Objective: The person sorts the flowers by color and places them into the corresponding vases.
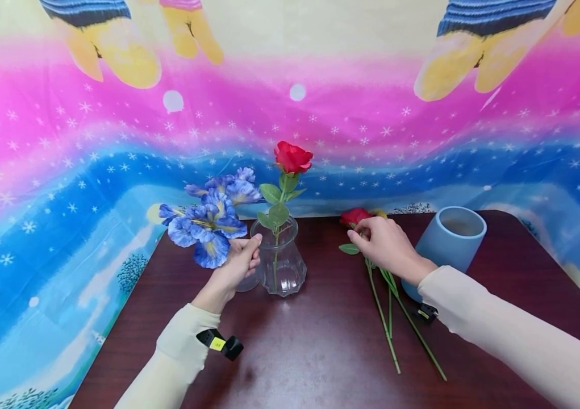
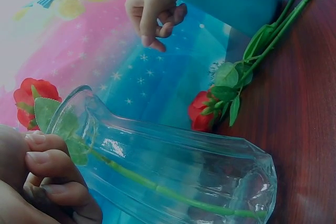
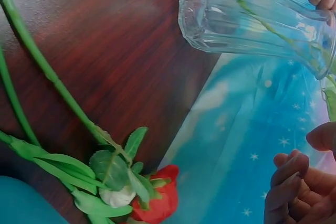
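Note:
A clear glass vase (image 1: 290, 272) stands near the table's middle, with one red rose (image 1: 293, 157) upright in it. My left hand (image 1: 241, 258), fingers curled, is beside the vase's neck, its thumb tip near the rim. I cannot tell whether these fingers hold anything. Blue irises (image 1: 208, 224) partly cover this hand in the head view. My right hand (image 1: 389, 243) hovers above more cut flowers lying on the table. In the right wrist view, a gap separates its thumb and fingers, with nothing between them. Below lie a red rose (image 3: 160, 198) and several green stems (image 1: 389, 318).
A blue-grey cylindrical vase (image 1: 448, 241) stands right of the lying flowers, close behind my right wrist. Another glass base (image 1: 249, 282) shows beyond my left hand. A printed cloth (image 1: 351, 125) hangs behind the dark wooden table (image 1: 305, 352).

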`<control>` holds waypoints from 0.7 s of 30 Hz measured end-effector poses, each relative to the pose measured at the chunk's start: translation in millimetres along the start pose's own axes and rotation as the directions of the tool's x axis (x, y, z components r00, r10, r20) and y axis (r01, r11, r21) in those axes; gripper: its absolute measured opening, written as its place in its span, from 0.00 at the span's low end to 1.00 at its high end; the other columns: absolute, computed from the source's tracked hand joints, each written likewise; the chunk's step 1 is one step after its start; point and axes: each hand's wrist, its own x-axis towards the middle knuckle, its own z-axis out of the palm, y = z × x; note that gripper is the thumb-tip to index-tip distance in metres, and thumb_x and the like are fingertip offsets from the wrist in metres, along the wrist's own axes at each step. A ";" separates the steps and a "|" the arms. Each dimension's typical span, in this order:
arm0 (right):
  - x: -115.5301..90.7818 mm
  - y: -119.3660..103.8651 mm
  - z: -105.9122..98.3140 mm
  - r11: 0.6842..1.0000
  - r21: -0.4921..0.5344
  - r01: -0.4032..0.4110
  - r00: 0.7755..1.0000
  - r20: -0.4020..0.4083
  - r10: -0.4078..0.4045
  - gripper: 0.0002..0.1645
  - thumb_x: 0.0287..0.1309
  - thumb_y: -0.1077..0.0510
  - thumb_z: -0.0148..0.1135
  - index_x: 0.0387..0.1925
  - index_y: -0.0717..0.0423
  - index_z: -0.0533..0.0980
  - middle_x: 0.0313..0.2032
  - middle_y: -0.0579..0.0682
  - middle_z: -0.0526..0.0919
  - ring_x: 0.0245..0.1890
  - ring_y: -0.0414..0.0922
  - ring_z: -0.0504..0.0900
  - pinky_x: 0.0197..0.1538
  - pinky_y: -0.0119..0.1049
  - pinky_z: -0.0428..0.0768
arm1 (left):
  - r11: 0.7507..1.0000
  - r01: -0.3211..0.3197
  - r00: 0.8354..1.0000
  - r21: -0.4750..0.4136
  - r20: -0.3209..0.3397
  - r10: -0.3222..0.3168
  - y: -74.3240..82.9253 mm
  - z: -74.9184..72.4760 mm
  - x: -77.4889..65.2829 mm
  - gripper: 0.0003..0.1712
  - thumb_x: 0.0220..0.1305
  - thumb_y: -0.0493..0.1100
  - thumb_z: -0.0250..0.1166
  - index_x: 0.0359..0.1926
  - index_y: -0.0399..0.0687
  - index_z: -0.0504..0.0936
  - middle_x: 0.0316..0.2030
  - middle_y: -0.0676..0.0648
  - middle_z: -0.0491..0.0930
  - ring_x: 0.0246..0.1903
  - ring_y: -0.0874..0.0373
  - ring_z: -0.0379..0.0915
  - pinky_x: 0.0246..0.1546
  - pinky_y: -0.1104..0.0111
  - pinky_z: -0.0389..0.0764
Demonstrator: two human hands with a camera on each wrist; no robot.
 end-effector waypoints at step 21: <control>-24.7 27.3 26.9 0.996 -0.049 -0.070 0.993 0.096 0.074 0.15 0.68 0.51 0.61 0.27 0.54 0.80 0.12 0.44 0.68 0.14 0.42 0.67 0.22 0.37 0.67 | 1.000 0.004 1.000 -0.012 0.008 -0.004 -0.2 -0.3 0.2 0.29 0.78 0.50 0.51 0.16 0.51 0.64 0.11 0.57 0.60 0.13 0.69 0.52 0.15 0.78 0.56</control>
